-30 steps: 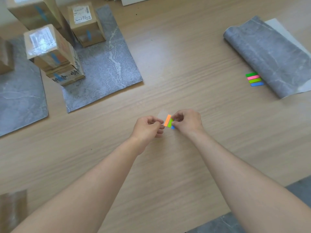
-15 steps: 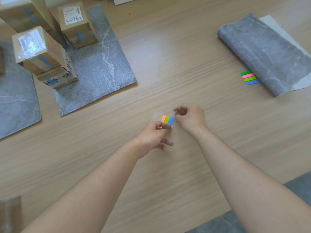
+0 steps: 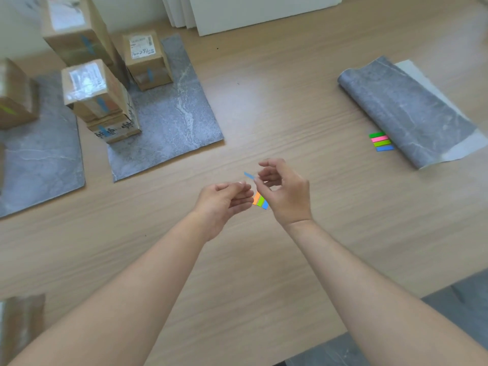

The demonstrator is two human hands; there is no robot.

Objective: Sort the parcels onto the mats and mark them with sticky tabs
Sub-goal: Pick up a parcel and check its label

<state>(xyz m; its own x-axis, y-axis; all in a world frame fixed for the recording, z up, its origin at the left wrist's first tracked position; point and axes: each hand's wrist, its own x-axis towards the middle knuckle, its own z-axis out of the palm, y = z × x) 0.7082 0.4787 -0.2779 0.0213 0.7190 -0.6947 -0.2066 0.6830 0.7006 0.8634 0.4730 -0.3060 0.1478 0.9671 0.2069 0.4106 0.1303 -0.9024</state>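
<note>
A: Step?
B: Marking. Right hand (image 3: 285,191) pinches a single blue tab (image 3: 249,175) between thumb and forefinger, other fingers loosely curled. The tab pokes out left, clear of the sheet.
A: Left hand?
B: Left hand (image 3: 224,199) pinches the tab sheet (image 3: 260,201) at its edge. Orange, green and blue strips show between the two hands, above the table (image 3: 277,88), near centre.
A: Parcels?
B: Look sorted. On the middle mat (image 3: 171,122): tall parcel (image 3: 76,30) far left, labelled parcel (image 3: 148,62) far, near stack (image 3: 100,101). Each shows a blue mark. Another parcel (image 3: 15,93) with a green mark sits on the left mat (image 3: 39,159).
A: So where does this tab go?
B: Probably the middle mat, since blue matches. Which box, cannot tell. A blurred brown thing (image 3: 21,326) at the near left corner may be a parcel too.
A: Next move needs?
B: A reach far left and a light press onto a flat cardboard face. The tab is flimsy and could curl or cling to the thumb.
A: Else?
B: Spare tabs (image 3: 381,141) just beside the rolled mat (image 3: 406,109), right.
</note>
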